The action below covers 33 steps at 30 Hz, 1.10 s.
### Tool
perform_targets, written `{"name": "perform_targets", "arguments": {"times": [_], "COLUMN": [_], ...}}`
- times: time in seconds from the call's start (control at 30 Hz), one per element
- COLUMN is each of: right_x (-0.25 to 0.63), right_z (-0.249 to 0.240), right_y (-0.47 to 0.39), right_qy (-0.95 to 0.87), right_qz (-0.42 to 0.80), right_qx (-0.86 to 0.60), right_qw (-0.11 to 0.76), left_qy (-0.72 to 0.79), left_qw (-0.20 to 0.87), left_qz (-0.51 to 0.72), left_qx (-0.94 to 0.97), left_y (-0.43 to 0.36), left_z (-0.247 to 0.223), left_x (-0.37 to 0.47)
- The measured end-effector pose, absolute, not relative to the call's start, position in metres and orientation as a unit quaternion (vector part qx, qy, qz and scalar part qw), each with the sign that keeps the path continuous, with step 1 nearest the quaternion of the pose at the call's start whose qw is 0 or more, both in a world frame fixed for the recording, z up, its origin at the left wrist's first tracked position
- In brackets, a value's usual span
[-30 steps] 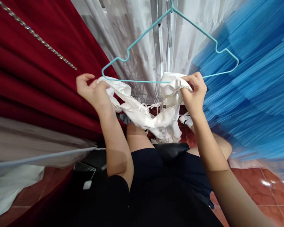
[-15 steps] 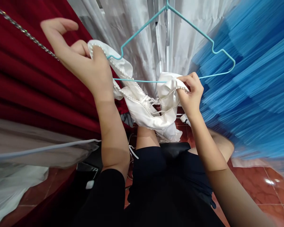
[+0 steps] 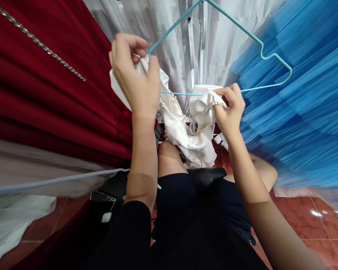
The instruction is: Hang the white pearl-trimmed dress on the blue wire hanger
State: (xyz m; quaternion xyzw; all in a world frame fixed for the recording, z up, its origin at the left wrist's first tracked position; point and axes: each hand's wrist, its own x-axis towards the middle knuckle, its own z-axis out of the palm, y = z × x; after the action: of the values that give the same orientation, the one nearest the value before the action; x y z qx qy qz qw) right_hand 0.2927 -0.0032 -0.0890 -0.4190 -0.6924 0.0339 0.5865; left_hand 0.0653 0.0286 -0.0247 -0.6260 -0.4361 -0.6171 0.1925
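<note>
Head: right fingers pinch garment (beaded).

Left hand half-curled, right hand pinched

readings, head view: no text, label, brand, number or sign legible. white shoe bears a small dark marking; too small to tell whether it is lettering, a logo or plain trim.
</note>
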Motion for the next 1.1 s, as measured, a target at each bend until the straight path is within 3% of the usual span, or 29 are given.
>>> {"name": "perform_targets", "arguments": {"times": [0.13,0.3,0.57,0.83,1.1], "right_x": [0.293,0.294,0.309,0.386,0.435], "right_z": [-0.090,-0.092,-0.078,-0.066,-0.005], "right_y": [-0.002,-0.001,-0.017,-0.017,0.023], "right_qy": [-0.692,-0.695,-0.734,-0.538,-0.599], "right_qz": [0.039,0.037,0.050,-0.119,-0.180], "right_qx": [-0.417,-0.418,-0.409,-0.450,-0.428], "right_qw": [0.587,0.583,0.541,0.702,0.653], "left_qy": [-0.429,-0.426,-0.446,-0.459,-0.458], "left_qw": [0.166,0.058,0.047,0.043,0.041], "left_qz": [-0.603,-0.458,-0.434,-0.414,-0.412], "left_qx": [-0.652,-0.778,-0.781,-0.785,-0.787], "left_y": [-0.005,-0.015,-0.016,-0.016,-0.020], "left_z": [-0.040,-0.067,-0.068,-0.067,-0.067], "left_x": [0.108,0.135,0.130,0.124,0.128]}}
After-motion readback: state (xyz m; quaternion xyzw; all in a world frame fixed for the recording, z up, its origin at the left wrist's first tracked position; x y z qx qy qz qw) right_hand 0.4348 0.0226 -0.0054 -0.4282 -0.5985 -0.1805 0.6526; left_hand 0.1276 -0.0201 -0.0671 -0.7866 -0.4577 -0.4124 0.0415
